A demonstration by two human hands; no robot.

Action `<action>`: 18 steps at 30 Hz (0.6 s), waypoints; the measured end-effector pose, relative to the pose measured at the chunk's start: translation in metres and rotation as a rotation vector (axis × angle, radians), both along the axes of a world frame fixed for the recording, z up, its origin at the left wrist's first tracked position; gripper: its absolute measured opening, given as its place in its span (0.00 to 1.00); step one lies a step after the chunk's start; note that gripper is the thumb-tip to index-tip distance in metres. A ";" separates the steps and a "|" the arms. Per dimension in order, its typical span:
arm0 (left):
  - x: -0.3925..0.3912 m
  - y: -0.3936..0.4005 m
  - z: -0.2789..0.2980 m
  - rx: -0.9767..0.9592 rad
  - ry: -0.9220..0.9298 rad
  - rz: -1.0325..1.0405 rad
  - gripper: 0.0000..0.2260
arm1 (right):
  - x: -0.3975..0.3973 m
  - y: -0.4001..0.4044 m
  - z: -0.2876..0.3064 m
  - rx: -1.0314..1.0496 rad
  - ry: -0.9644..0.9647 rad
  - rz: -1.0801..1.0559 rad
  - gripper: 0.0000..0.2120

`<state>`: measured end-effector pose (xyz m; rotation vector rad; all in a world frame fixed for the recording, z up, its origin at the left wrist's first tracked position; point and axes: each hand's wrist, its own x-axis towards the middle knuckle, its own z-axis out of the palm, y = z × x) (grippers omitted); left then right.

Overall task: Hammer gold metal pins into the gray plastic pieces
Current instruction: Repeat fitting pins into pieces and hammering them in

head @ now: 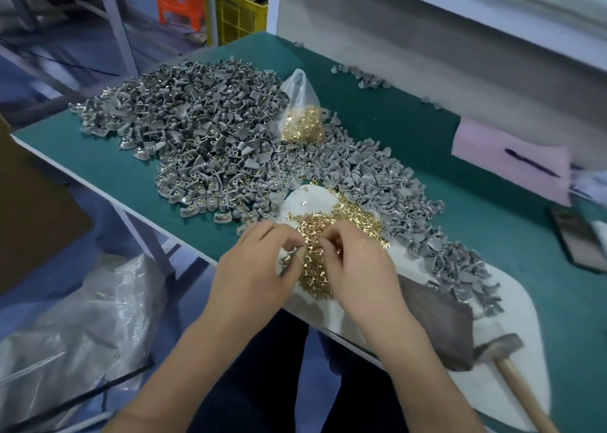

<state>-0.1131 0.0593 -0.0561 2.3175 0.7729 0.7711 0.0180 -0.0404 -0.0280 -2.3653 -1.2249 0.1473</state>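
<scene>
Fingertips of left hand (259,265) and right hand (353,261) curled together low in mid-frame, pinching among loose gold pins (315,261) on white pad (512,304); whether a gray piece sits in either grip, cannot tell. Pins heaped thick and touching, so likely to snag, scatter or roll off near surface (108,166) edge. Gray plastic pieces (197,127) piled upper left and along right of pad, crowding work spot. Hammer (505,357) at lower right, overhanging edge, apt to be knocked down. Bag of pins (300,117) above centre, mouth open, prone to spilling.
</scene>
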 end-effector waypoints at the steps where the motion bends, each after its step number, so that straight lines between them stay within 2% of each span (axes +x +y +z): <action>1: 0.007 -0.006 0.001 -0.013 0.007 -0.042 0.03 | 0.006 -0.011 0.002 0.020 0.037 -0.023 0.02; 4: 0.032 -0.024 0.004 0.012 0.042 -0.148 0.04 | 0.023 -0.052 0.011 0.110 0.109 -0.112 0.06; 9: 0.082 -0.048 0.019 0.091 0.094 -0.356 0.03 | 0.049 -0.124 0.016 0.282 0.107 -0.339 0.11; 15: 0.135 -0.064 0.036 0.082 0.256 -0.530 0.02 | 0.062 -0.177 0.010 0.349 0.121 -0.546 0.10; 18: 0.157 -0.080 0.039 0.218 0.421 -0.546 0.08 | 0.063 -0.188 0.004 0.355 0.133 -0.602 0.06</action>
